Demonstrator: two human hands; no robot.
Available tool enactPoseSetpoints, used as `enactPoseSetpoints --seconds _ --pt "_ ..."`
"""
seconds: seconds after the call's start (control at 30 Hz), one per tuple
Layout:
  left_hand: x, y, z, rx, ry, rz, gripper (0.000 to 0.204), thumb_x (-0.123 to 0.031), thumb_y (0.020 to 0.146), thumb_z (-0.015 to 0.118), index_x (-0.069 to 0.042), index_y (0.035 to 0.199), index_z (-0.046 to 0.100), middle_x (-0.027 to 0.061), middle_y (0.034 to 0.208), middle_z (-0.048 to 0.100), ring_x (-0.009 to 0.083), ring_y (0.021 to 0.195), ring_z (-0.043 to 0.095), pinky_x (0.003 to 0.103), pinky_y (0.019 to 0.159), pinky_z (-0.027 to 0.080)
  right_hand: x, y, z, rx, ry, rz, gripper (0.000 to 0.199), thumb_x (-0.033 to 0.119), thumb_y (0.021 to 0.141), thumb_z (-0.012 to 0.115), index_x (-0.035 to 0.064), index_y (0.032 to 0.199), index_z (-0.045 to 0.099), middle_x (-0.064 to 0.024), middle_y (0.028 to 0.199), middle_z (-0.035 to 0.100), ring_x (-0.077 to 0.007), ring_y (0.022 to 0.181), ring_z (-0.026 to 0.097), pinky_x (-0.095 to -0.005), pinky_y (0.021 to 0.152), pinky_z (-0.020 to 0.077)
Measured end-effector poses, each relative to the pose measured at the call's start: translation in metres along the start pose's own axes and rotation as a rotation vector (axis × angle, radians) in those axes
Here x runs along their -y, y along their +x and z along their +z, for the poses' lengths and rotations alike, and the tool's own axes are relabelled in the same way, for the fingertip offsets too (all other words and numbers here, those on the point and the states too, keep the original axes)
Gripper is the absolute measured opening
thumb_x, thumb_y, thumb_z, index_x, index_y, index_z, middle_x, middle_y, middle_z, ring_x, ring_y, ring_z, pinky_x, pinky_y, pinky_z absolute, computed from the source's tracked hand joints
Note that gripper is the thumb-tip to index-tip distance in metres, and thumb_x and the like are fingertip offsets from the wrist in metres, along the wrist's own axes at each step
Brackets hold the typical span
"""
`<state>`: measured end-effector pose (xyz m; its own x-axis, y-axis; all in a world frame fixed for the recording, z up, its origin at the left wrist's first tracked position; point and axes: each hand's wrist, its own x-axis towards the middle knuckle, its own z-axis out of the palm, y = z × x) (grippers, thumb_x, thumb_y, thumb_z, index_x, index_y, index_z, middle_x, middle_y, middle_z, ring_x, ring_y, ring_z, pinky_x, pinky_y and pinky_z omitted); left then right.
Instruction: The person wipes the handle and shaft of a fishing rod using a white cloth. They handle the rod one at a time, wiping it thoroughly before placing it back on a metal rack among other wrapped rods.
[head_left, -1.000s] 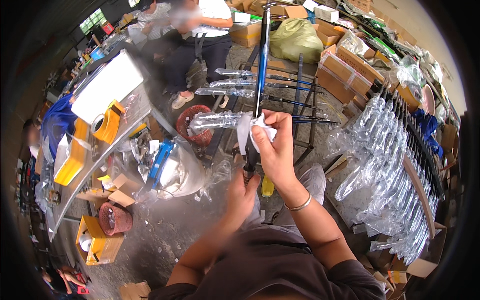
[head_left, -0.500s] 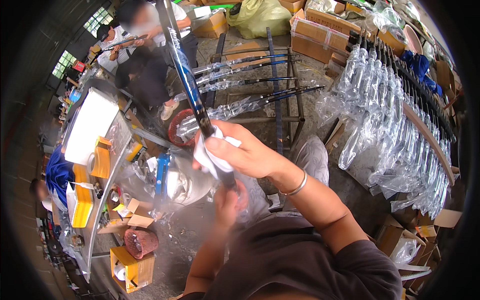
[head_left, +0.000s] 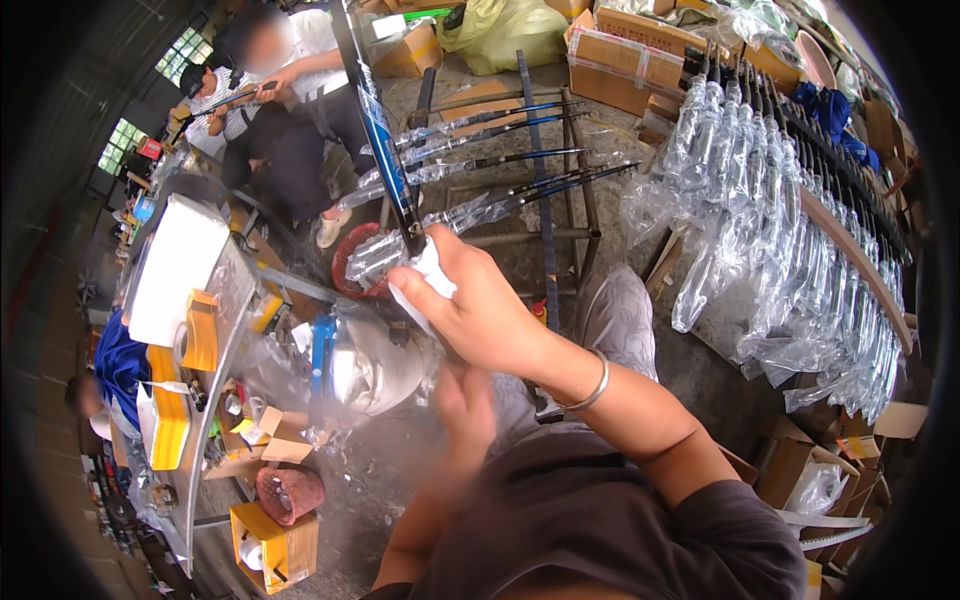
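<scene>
A fishing rod (head_left: pixel 385 150), glossy black with a blue section, slants from the top edge down toward my body. My right hand (head_left: pixel 485 310), with a silver bangle at the wrist, is closed around the rod over a white cloth (head_left: pixel 428 285). The cloth wraps the shaft and sticks out between thumb and fingers. Lower down, close to my lap, my left hand (head_left: pixel 465 408) is closed at the rod's lower end. It is blurred, and the rod's butt is hidden there.
Several plastic-wrapped rods (head_left: pixel 470 155) lie across a metal frame (head_left: pixel 545 215), ends in a red basket (head_left: pixel 345 275). At right a rack holds many wrapped rods (head_left: pixel 760 210). A cluttered workbench (head_left: pixel 215 340) stands left. Two people (head_left: pixel 290 90) sit at the back, one holding a rod.
My right hand has shifted slightly right and down with the cloth, narrowing the gap to my left hand. At the back, a person's arm is now stretched out along a rod. The view has turned slightly.
</scene>
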<state>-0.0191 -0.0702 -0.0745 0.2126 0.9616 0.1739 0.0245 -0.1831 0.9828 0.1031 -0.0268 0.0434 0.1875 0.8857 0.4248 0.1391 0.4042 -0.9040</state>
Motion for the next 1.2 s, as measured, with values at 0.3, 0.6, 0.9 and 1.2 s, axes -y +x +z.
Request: enactPoseSetpoints --seconds 0.3,0.6,0.9,1.2 --pt "-0.002 0.014 -0.035 0.692 -0.656 -0.299 0.056 -0.055 0.083 0.057 -0.001 0.089 0.043 0.0019 0.053 0.037 0.0082 0.04 0.029 0.024 0.038 0.025 -0.013 0.002 -0.014 0.496 0.806 -0.017 0.025 0.028 0.094 0.051 0.0031 0.097 0.053 -0.0035 0.082 0.059 -0.012 0.081 0.057 -0.0266 0.074 0.0453" --pt "-0.003 -0.005 0.003 0.028 0.005 -0.076 0.027 -0.029 0.095 0.049 -0.002 0.091 0.045 -0.0021 0.059 0.041 0.0047 0.046 0.035 0.02 0.041 0.028 -0.011 -0.003 -0.002 -0.013 0.02 0.053 0.027 0.024 0.092 0.055 -0.0021 0.094 0.05 -0.0147 0.077 0.057 -0.0246 0.07 0.055 -0.0343 0.065 0.0437" --pt "0.008 0.015 -0.03 0.633 -0.631 -0.374 0.053 -0.053 0.084 0.056 -0.001 0.085 0.047 0.0001 0.056 0.041 0.0074 0.044 0.035 0.023 0.041 0.028 -0.032 0.006 -0.022 0.474 0.655 0.044 0.028 0.029 0.095 0.048 0.002 0.099 0.053 -0.0052 0.088 0.061 -0.0122 0.081 0.055 -0.0279 0.075 0.0458" --pt "0.017 0.003 0.005 0.051 0.131 0.063 0.013 -0.016 0.093 0.048 -0.004 0.088 0.049 -0.0019 0.06 0.044 0.0059 0.048 0.038 0.023 0.042 0.032 -0.021 -0.005 -0.006 -0.015 -0.014 0.242 0.026 0.024 0.094 0.052 -0.0015 0.099 0.05 -0.0088 0.08 0.061 -0.0157 0.074 0.056 -0.0303 0.067 0.0447"
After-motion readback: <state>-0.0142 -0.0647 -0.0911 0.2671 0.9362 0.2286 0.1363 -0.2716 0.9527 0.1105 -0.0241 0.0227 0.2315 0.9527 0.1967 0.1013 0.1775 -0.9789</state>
